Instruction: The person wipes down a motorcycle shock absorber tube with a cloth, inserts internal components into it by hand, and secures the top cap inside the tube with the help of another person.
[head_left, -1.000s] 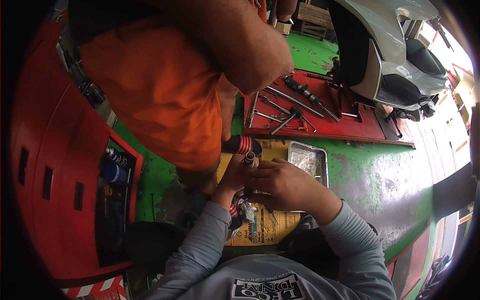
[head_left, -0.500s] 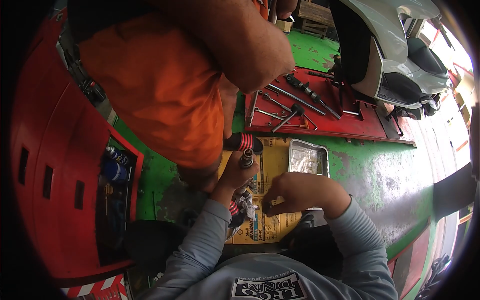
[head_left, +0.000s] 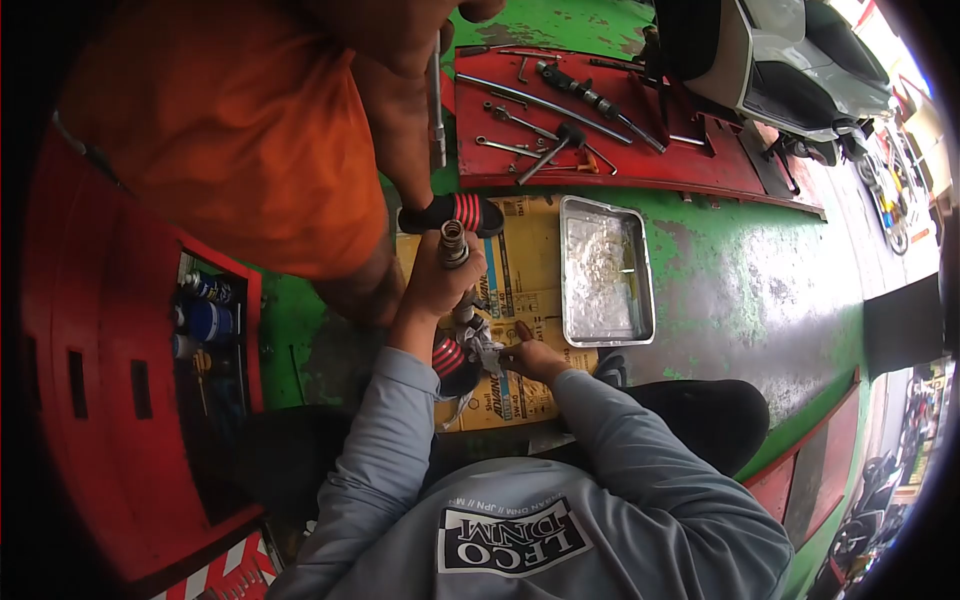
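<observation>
My left hand [head_left: 440, 284] is wrapped round a metal tube [head_left: 454, 247], held upright with a coil spring showing at its open top. Below that hand, a white rag [head_left: 480, 345] is bunched around the lower part of the tube. My right hand [head_left: 532, 356] is low at the rag's right side, fingers curled together; whether it pinches the rag's edge or something small is too unclear to tell. Yellow cardboard [head_left: 530, 270] lies flat on the floor under both hands.
A metal tray [head_left: 648, 290] stands right of the cardboard. Tools, including a black-headed mallet [head_left: 568, 134], lie on a red platform [head_left: 480, 170] beside a scooter [head_left: 790, 90]. A person in orange shorts [head_left: 250, 150] stands at the left, near a red cabinet [head_left: 100, 320].
The view has tilted downward. My right hand has left the tube's top and moved down beside the rag. My left hand still holds the tube.
</observation>
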